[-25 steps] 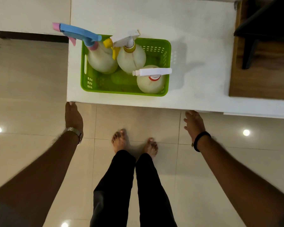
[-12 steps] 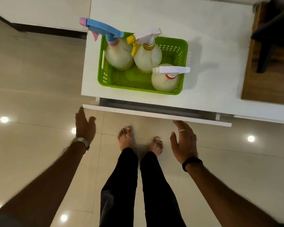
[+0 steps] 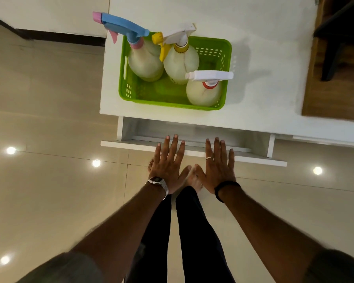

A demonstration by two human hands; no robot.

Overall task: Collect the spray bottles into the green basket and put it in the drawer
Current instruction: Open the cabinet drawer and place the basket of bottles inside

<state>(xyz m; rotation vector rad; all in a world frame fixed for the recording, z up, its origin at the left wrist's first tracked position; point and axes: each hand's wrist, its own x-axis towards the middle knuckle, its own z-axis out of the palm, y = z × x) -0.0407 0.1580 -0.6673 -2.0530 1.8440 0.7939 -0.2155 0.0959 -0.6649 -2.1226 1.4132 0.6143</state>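
Beyond the part-open white drawer (image 3: 192, 137), the green perforated plastic basket (image 3: 172, 99) sits on the white tabletop (image 3: 264, 58), its long axis crosswise, equally near the flat, empty left hand (image 3: 168, 164) and right hand (image 3: 218, 167).

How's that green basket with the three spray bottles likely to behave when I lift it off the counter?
The green basket is thin perforated plastic, so it may flex under load. All three bottles look nearly full, so expect some weight. They stand tall above the rim, and the blue-trigger bottle leans over the left edge, so it may tip if the basket tilts.
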